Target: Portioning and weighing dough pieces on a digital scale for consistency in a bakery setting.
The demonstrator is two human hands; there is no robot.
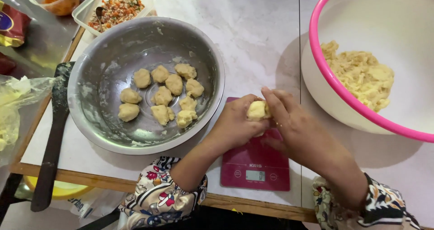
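Hidden: the red scale (255,166) is half covered by hands
Fingers: left hand (235,126) and right hand (300,132) curl closed round one dough ball (257,110); both squeeze it

Your pink kitchen scale (255,166) lies at the near table edge, its small grey rectangular screen (255,175) facing you. At far left sits a red and yellow packet (11,26), with a clear plastic bag (16,108) nearer, left of the table.
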